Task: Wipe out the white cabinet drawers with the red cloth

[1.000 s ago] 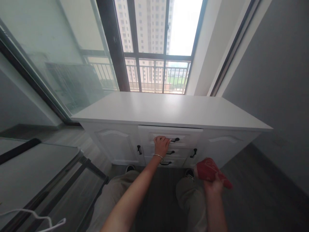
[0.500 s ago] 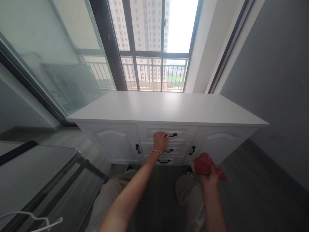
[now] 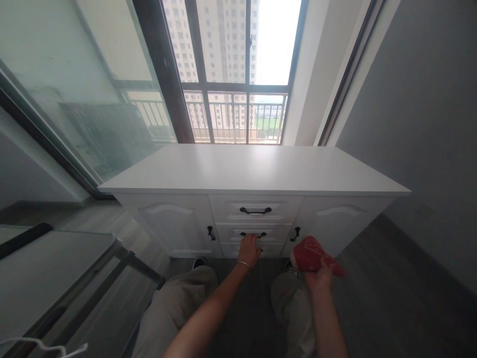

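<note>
The left hand [image 3: 249, 250] is low against the front of the white cabinet [image 3: 253, 171], its fingers curled down over the bottom drawer [image 3: 253, 248], right where that drawer's dark handle would be. The handle itself is hidden under the hand, so I cannot tell whether the fingers have actually closed around it or only rest on it. A thin bracelet [image 3: 244, 263] sits on that wrist.

The cabinet has 3 drawers stacked in the middle, with 1 door on each side. The top drawer [image 3: 255, 206] and the middle drawer [image 3: 253, 231] both look shut flush with the front, their black handles [image 3: 255, 211] untouched. The bottom one also looks shut (no gap shows along its upper edge).

The right hand [image 3: 318, 276] is held near the right knee, fingers closed around a bunched red cloth [image 3: 311, 253], which sticks out above and to the right of the fist. It hangs in front of the right door [image 3: 343, 219], clear of it, not touching the cabinet.

Judging by the pose, the step in hand is taking hold of the lowest drawer. A pull from here would need the fingers hooked fully behind the handle and a straight draw toward the knees, which are close in front and leave little room.
</note>
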{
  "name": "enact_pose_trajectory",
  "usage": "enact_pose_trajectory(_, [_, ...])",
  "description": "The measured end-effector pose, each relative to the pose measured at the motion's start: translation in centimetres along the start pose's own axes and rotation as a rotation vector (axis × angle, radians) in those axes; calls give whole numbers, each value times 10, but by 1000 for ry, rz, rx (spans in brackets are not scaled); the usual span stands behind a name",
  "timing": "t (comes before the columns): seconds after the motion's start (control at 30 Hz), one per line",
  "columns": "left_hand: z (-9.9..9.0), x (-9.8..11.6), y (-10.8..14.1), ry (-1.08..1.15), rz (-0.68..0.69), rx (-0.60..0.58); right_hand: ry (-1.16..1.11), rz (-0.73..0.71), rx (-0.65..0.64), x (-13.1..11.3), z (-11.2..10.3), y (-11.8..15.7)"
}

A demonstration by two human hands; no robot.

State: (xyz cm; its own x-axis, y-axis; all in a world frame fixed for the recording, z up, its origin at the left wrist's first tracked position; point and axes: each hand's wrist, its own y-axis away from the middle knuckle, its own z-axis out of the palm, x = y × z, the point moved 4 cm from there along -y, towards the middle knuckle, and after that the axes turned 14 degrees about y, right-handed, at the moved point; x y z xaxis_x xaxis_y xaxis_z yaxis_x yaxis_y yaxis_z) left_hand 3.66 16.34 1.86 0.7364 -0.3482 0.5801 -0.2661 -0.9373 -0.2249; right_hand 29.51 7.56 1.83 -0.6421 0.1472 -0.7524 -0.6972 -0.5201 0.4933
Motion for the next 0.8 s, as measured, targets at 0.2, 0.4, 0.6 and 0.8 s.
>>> enact_pose_trajectory(0.2, [18,-11,-12,-53,-84,-140,67,-79,-53,5,0,-7])
enact_pose_trajectory(0.4, [20,-7,-12,-108,-143,-171,35,-71,-37,6,4,0])
enact_pose_trajectory(0.6, [14,4,-20,-139,-182,-202,34,-43,-92,6,8,2])
enact_pose_trajectory(0.8, [20,9,27,-144,-174,-205,81,-56,-94,2,10,6])
